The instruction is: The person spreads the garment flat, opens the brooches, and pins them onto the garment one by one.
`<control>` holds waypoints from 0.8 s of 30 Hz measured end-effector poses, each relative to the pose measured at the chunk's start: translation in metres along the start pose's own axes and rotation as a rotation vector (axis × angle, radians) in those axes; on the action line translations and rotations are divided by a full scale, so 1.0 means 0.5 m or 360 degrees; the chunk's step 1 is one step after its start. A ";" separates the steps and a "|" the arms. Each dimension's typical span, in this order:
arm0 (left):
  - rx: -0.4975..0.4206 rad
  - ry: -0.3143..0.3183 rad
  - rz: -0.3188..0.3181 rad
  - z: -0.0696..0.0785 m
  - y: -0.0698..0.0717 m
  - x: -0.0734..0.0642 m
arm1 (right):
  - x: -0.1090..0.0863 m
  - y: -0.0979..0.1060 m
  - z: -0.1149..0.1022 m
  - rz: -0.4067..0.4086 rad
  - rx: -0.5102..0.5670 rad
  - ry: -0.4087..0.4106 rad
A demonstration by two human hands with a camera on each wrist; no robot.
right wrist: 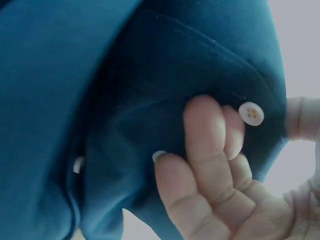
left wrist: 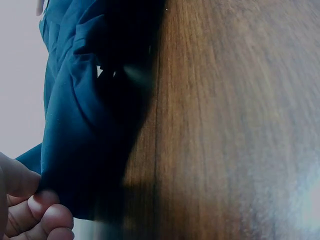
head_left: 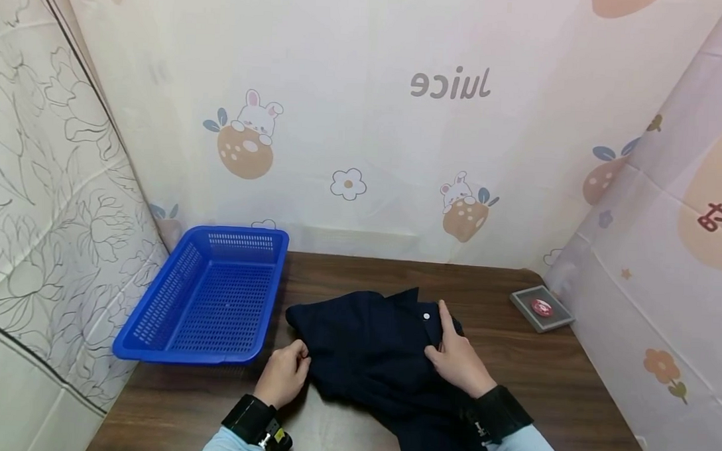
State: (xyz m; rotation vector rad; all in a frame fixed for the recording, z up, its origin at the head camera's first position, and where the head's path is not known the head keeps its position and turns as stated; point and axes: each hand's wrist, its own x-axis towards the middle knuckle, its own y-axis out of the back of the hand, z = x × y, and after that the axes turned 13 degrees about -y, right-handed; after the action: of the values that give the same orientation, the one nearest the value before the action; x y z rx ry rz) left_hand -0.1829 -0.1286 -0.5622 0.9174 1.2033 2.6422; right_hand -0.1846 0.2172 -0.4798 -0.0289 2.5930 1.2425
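A dark navy shirt (head_left: 369,345) with a pointed collar and white buttons lies bunched over the middle of the table, its lower part trailing to the front edge. My left hand (head_left: 284,374) pinches the shirt's left edge between thumb and curled fingers; the left wrist view shows the cloth (left wrist: 75,140) rising from that pinch. At the upper right of the shirt, my right hand (head_left: 459,358) grips the fabric beside a white button (right wrist: 251,114), index finger stretched along it. In the right wrist view its other fingertips (right wrist: 205,125) press on the cloth.
A blue perforated plastic basket (head_left: 261,335) stands on the table's left, close to the shirt. Toward the back right lies a small grey square tray (head_left: 528,309) with a round red item (head_left: 542,308) on it. Printed fabric walls (head_left: 353,119) enclose the wooden table (head_left: 558,405).
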 end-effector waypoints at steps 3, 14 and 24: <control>-0.0011 0.0042 -0.0026 -0.003 0.000 -0.003 | -0.007 -0.012 0.006 -0.0058 0.0014 -0.0004; -0.0014 0.0078 -0.0050 -0.014 -0.006 -0.015 | -0.024 -0.057 0.033 -0.0251 -0.0101 0.0044; 0.0077 -0.0059 -0.0261 0.014 0.000 -0.010 | -0.018 -0.027 0.031 -0.0254 -0.0260 0.0026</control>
State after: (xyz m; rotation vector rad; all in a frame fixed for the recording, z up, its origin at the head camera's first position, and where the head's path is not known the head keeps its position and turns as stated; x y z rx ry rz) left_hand -0.1748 -0.1256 -0.5612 0.8319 1.2804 2.4686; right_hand -0.1704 0.2196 -0.4973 -0.2730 2.4406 1.3947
